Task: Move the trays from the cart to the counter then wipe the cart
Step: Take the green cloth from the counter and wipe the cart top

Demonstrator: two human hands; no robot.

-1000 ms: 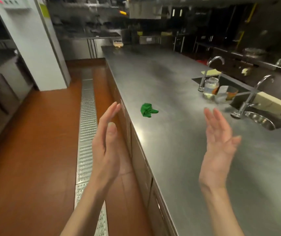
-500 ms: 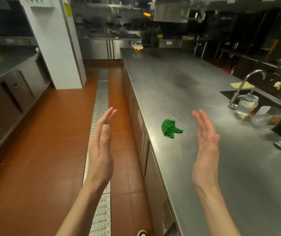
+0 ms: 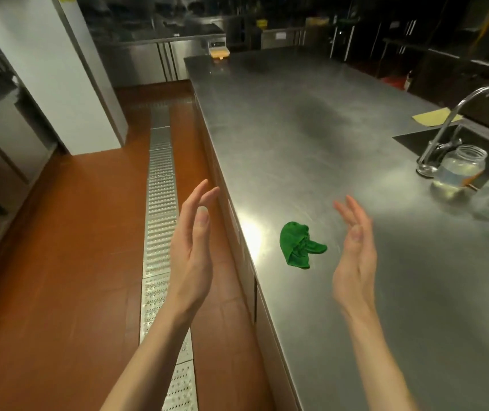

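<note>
Both empty: left hand over the floor at 9 o'clock, right hand over the counter at 3 o'clock, palms facing, fingers straight. Green cloth crumpled between them near the counter edge, lower and more central than a second ago. No trays or cart in view. Probably turning away from the sink at 2 o'clock, cart yet to find.

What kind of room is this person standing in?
Most likely a commercial kitchen: a long steel counter with a sink tap, steel cabinets at the back, and a metal drain grate set in the tiled floor.
</note>
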